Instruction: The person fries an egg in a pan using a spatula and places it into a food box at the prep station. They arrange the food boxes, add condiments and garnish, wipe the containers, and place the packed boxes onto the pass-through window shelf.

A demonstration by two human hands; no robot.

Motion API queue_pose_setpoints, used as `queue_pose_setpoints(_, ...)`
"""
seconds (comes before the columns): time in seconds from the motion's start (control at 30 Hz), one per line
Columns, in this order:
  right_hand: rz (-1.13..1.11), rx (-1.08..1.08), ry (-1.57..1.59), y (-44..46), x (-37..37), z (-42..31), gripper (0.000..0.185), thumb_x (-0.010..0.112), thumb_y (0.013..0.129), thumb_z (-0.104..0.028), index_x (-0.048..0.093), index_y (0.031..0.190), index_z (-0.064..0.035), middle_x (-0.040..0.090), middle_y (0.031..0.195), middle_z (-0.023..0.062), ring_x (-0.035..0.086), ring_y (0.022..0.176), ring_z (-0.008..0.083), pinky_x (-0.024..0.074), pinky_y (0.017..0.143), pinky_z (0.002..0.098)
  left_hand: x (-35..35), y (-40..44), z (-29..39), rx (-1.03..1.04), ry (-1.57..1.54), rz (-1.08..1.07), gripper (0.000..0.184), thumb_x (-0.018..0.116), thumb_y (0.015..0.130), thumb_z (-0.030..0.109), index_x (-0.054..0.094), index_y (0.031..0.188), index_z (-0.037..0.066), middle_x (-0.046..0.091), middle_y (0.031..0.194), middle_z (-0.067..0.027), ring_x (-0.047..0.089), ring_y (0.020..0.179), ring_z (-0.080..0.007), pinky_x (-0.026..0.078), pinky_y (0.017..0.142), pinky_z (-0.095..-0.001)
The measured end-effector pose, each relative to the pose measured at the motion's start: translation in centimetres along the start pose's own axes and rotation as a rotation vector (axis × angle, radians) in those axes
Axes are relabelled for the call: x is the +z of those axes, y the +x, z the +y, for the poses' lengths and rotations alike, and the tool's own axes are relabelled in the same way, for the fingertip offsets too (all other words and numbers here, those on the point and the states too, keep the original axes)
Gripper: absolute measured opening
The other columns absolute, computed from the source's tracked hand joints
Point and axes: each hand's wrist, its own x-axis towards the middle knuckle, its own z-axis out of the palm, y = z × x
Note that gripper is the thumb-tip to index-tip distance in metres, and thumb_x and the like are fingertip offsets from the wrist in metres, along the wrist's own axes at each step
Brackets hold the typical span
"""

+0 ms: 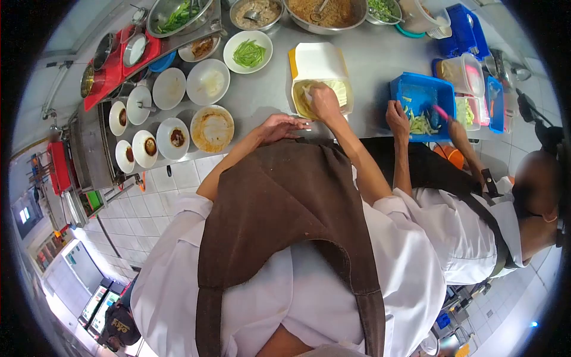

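Observation:
In front of me on the metal counter stands an open takeaway box (318, 59), yellow outside and white under its raised lid. Pale yellowish food shows in its left part and ridged whitish pieces on its right. My right hand (325, 102) reaches into the box with its fingers closed and pointing down. What they grip, if anything, is hidden; a pale bit shows beside the fingertips. My left hand (284, 127) is at the counter's front edge, left of the box, palm turned up and fingers stretched out. It holds nothing that I can see.
A plate of green beans (248, 52) and several used bowls (212, 128) stand to the left. Bowls of food (326, 27) line the back. At right, a co-worker's hand (458, 134) holds a pink-handled tool over a blue bin (423, 83) with cut greens.

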Motion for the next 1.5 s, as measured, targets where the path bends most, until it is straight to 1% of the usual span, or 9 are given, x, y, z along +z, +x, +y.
queue_pose_setpoints(0.1,-0.125,-0.009,-0.145,0.3,0.7,-0.1,0.011,0.057,0.065,-0.006,0.061,0.070,0.0041,0.061,0.080,0.0213,0.059,0.073,0.0387,0.0492,0.064,0.0414,0.0,0.0,0.0,-0.008,0.010,0.012,0.032,0.041,0.085,0.030,0.062,0.094,0.007,0.039,0.139,-0.0070,0.034,0.129,-0.0209,0.024,0.102,-0.0461)
queue_pose_setpoints(0.17,0.097,-0.062,-0.005,1.1,0.0,-0.4,0.014,0.058,0.066,-0.006,0.063,0.074,0.0035,0.061,0.081,0.0221,0.060,0.073,0.0385,0.0495,0.065,0.0421,0.0,-0.1,0.3,0.002,0.026,0.010,0.032,0.041,0.086,0.030,0.062,0.094,0.007,0.039,0.139,-0.0070,0.034,0.129,-0.0210,0.024,0.102,-0.0462)
queue_pose_setpoints(0.3,-0.051,0.058,-0.067,1.0,0.2,-0.2,0.018,0.059,0.066,-0.008,0.066,0.079,0.0030,0.062,0.081,0.0217,0.060,0.076,0.0377,0.0495,0.068,0.0428,0.2,-0.2,0.1,-0.004,0.030,0.004,0.032,0.041,0.086,0.030,0.062,0.096,0.008,0.038,0.141,-0.0072,0.033,0.130,-0.0217,0.023,0.102,-0.0480)
queue_pose_setpoints(0.37,0.148,-0.024,-0.019,1.3,-0.2,-0.6,0.011,0.061,0.060,-0.005,0.062,0.067,0.0040,0.060,0.079,0.0193,0.059,0.078,0.0344,0.0500,0.069,0.0406,0.3,-0.1,0.3,0.010,0.039,0.003,0.032,0.041,0.086,0.031,0.062,0.096,0.009,0.038,0.140,-0.0076,0.033,0.130,-0.0218,0.023,0.102,-0.0488)
queue_pose_setpoints(0.6,0.171,-0.055,0.045,1.6,0.4,-2.6,0.014,0.059,0.061,-0.003,0.063,0.072,0.0038,0.060,0.081,0.0170,0.059,0.081,0.0318,0.0505,0.071,0.0381,0.1,-0.2,0.3,-0.035,0.061,0.046,0.032,0.043,0.085,0.034,0.062,0.097,0.011,0.046,0.133,-0.0091,0.033,0.128,-0.0210,0.021,0.102,-0.0489)
queue_pose_setpoints(0.9,-0.098,-0.104,-0.193,2.2,2.4,-1.9,0.017,0.057,0.062,-0.002,0.064,0.077,0.0035,0.060,0.088,0.0158,0.057,0.087,0.0315,0.0501,0.074,0.0361,0.0,0.0,0.2,-0.055,0.046,0.082,0.032,0.044,0.085,0.035,0.062,0.097,0.011,0.050,0.128,-0.0091,0.037,0.126,-0.0219,0.023,0.102,-0.0481)
queue_pose_setpoints(1.07,0.295,-0.001,0.082,2.4,-1.7,-1.0,0.020,0.053,0.061,0.005,0.065,0.076,0.0048,0.063,0.080,0.0186,0.061,0.074,0.0348,0.0502,0.068,0.0391,0.1,-0.3,0.3,0.021,0.029,0.083,0.026,0.044,0.090,0.031,0.059,0.093,0.010,0.046,0.132,-0.0120,0.038,0.126,-0.0248,0.027,0.100,-0.0467)
queue_pose_setpoints(1.17,0.306,0.127,0.087,2.3,-2.6,0.0,0.020,0.053,0.061,0.007,0.066,0.076,0.0045,0.063,0.080,0.0190,0.062,0.075,0.0346,0.0503,0.069,0.0386,-0.8,-0.5,0.3,0.056,0.032,0.073,0.025,0.043,0.091,0.031,0.057,0.089,0.010,0.045,0.133,-0.0124,0.038,0.126,-0.0265,0.028,0.099,-0.0466)
queue_pose_setpoints(1.5,-0.086,-0.007,-0.090,1.3,2.8,-0.7,0.014,0.059,0.067,-0.006,0.066,0.077,0.0001,0.062,0.079,0.0189,0.061,0.073,0.0363,0.0497,0.068,0.0412,-1.1,-0.5,0.2,0.061,0.016,0.111,0.025,0.043,0.090,0.033,0.057,0.088,0.012,0.046,0.132,-0.0105,0.040,0.125,-0.0251,0.031,0.099,-0.0465)
